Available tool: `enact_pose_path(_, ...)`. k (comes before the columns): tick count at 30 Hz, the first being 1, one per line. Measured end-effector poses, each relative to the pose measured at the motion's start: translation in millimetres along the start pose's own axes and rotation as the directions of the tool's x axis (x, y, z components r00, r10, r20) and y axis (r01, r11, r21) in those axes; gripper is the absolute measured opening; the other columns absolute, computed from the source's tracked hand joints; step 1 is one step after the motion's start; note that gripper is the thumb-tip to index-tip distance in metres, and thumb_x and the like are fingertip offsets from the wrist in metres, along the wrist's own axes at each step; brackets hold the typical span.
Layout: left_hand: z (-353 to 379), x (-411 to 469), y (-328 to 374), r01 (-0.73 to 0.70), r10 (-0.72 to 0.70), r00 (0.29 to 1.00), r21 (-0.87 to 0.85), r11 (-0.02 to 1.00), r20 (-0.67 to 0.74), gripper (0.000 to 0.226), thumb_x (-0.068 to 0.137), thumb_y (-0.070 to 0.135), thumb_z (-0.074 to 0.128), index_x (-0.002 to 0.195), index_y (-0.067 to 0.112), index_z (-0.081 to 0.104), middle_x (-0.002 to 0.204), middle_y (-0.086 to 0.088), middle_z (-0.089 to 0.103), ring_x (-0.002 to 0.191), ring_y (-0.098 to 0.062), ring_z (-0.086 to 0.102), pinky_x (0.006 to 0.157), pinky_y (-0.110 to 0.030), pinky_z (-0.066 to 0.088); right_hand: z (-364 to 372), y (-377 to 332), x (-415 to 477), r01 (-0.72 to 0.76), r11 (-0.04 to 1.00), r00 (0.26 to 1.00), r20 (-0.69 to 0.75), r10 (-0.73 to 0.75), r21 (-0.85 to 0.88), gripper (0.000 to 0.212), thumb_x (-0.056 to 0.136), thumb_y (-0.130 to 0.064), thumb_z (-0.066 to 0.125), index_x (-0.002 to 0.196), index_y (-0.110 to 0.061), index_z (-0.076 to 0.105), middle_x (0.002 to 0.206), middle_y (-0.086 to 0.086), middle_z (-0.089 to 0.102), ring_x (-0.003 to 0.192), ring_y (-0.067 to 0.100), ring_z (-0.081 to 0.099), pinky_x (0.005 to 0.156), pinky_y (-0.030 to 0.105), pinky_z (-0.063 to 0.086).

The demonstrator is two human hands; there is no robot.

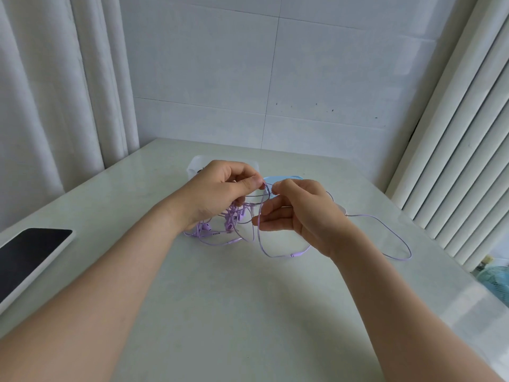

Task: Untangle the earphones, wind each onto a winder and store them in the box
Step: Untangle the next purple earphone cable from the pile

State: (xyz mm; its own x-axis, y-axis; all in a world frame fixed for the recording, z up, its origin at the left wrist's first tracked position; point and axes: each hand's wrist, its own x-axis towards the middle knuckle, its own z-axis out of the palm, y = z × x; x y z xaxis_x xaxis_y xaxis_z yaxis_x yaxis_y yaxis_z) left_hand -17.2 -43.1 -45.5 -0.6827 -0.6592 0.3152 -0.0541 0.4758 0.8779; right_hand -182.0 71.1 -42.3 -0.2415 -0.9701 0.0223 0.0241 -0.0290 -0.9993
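A knot of lilac wired earphones point(230, 220) sits at the middle of a pale, glossy counter point(220, 299), with thin cables looping over one another and several small buds and plugs bunched together on the left side of the heap. Part of the tangle rests on the counter, and part is lifted just above it by a person's two bare hands. One long strand trails away to the right in a wide loop that lies flat on the surface, while a nearer loop hangs down and carries a small inline piece. The left hand point(217, 191) is raised over the heap with its back to the camera, the thumb and forefinger pinching a strand at the top of the tangle and the other fingers curled under. The right hand point(303, 216), just beside it, pinches the same stretch of cable between thumb and forefinger; its lower fingers are bent inward and a strand runs past their tips. Both bare forearms reach in from the near edge. A translucent box point(197, 164) stands on the far side, largely hidden behind the left hand, and to its right a light blue piece point(286, 179), possibly its lid, is mostly covered by the right hand. A dark-screened phone point(30, 252) in a white case lies at the left edge.
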Motion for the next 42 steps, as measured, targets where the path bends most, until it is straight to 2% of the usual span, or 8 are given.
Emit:
enact_pose_path(11,3.3,-0.5,2.7,-0.013,0.014,0.998,0.012,1.0,-0.066,0.025,0.105,0.025,0.062,0.088,0.013,0.076,0.064,0.004,0.057,0.063,-0.008,0.053,0.062,-0.016,0.045,0.6,4.7,1.1,0.11,0.994,0.994,-0.022,-0.11,0.019,0.011,0.103,-0.003,0.061,0.113,-0.004,0.056,0.082,0.024,0.072,0.088,0.051,0.075,0.075,0.044,0.064)
enact_pose_path(18,4.2,-1.5,3.2,-0.025,0.03,0.995,0.058,0.998,-0.094,0.026,0.103,0.029,0.064,0.086,0.017,0.078,0.059,0.014,0.058,0.06,-0.003,0.052,0.061,-0.012,0.044,-0.6,4.5,-0.4,0.164,0.981,0.986,-0.011,-0.166,-0.105,0.014,0.101,-0.004,0.063,0.103,0.004,0.074,0.093,0.027,0.076,0.09,0.04,0.078,0.081,0.045,0.064)
enact_pose_path(25,0.3,-1.9,3.8,0.0,0.006,0.996,0.065,0.998,-0.088,0.03,0.103,0.034,0.064,0.081,0.02,0.078,0.065,-0.006,0.048,0.066,-0.021,0.043,0.067,-0.029,0.041,-5.7,6.5,3.2,0.216,0.945,0.976,0.027,-0.217,-0.246,0.02,0.103,-0.011,0.065,0.098,0.005,0.075,0.08,0.019,0.067,0.071,0.031,0.069,0.061,0.038,0.059)
enact_pose_path(29,-0.3,-0.7,3.3,0.024,-0.019,0.997,0.069,0.997,-0.073,0.021,0.104,0.028,0.063,0.092,0.018,0.077,0.056,0.016,0.058,0.061,-0.003,0.053,0.084,-0.036,0.052,-7.7,7.4,5.4,0.19,0.941,0.982,0.036,-0.187,-0.28,0.026,0.109,-0.011,0.052,0.1,0.006,0.07,0.077,0.012,0.06,0.072,0.027,0.068,0.062,0.039,0.058)
enact_pose_path(32,-1.5,1.3,-2.0,-0.023,0.026,0.999,0.082,0.996,-0.045,0.015,0.101,0.035,0.067,0.097,0.027,0.079,0.078,-0.025,0.067,0.075,-0.019,0.051,0.081,-0.047,0.055,-3.4,6.7,3.9,0.139,0.959,0.99,0.067,-0.126,-0.248,0.031,0.113,-0.015,0.044,0.1,0.005,0.064,0.08,0.014,0.052,0.071,0.032,0.069,0.061,0.04,0.059)
enact_pose_path(34,-3.2,2.1,-4.0,-0.041,0.043,0.999,0.079,0.996,-0.019,0.016,0.097,0.041,0.067,0.1,0.03,0.079,0.09,-0.035,0.064,0.08,-0.024,0.048,0.077,-0.043,0.048,-1.1,5.9,2.2,0.102,0.969,0.993,0.082,-0.085,-0.224,0.03,0.112,-0.016,0.043,0.1,0.003,0.062,0.082,0.015,0.051,0.067,0.035,0.069,0.06,0.04,0.059)
enact_pose_path(38,-4.2,-0.2,-1.3,-0.029,0.03,1.0,0.046,0.999,-0.002,0.008,0.095,0.03,0.076,0.094,0.024,0.082,0.069,-0.015,0.045,0.07,-0.028,0.036,0.069,-0.038,0.033,-1.0,4.0,-0.8,0.026,0.984,0.997,0.08,-0.012,-0.176,0.029,0.112,-0.016,0.045,0.11,0.008,0.06,0.079,0.016,0.059,0.054,0.032,0.065,0.047,0.033,0.052)
enact_pose_path(42,-1.9,-0.6,-4.6,-0.013,0.015,1.0,0.098,0.995,-0.021,0.008,0.094,0.029,0.078,0.089,0.024,0.081,0.067,-0.004,0.051,0.064,-0.015,0.044,0.069,-0.03,0.039,-4.3,2.5,-0.2,-0.023,0.98,0.999,0.018,0.027,-0.197,0.026,0.11,-0.019,0.051,0.113,0.0,0.068,0.071,0.01,0.064,0.043,0.016,0.044,0.04,0.021,0.032)
